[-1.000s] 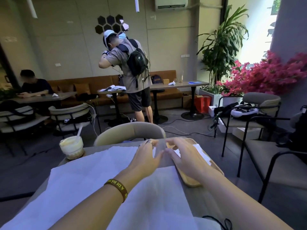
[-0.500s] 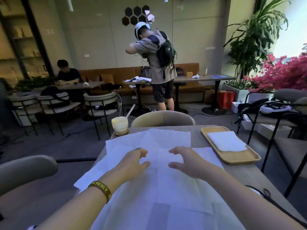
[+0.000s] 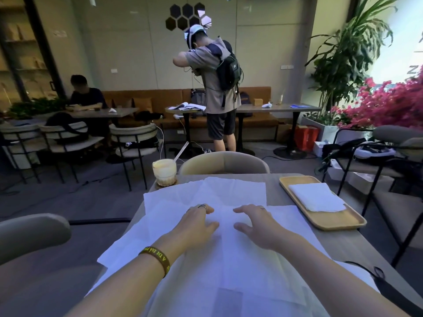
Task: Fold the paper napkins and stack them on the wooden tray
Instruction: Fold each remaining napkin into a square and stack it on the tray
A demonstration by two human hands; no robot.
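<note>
Several unfolded white paper napkins (image 3: 206, 259) lie spread and overlapping across the table in front of me. My left hand (image 3: 196, 223) and my right hand (image 3: 254, 223) rest side by side on the top napkin, fingers relaxed and pointing away from me, holding nothing. To the right stands the wooden tray (image 3: 338, 221), and on it lies one folded white napkin (image 3: 317, 196). The tray is well clear of both hands.
A glass of pale drink with a straw (image 3: 164, 171) stands on a coaster at the table's far left corner. A chair back (image 3: 223, 162) is across the table; another chair (image 3: 32, 232) is at my left. A black cord (image 3: 375, 273) lies at the right edge.
My hands left the tray, where the folded napkin now lies, and came back to the spread napkins. Since half a second ago they have lowered onto the top sheet.
</note>
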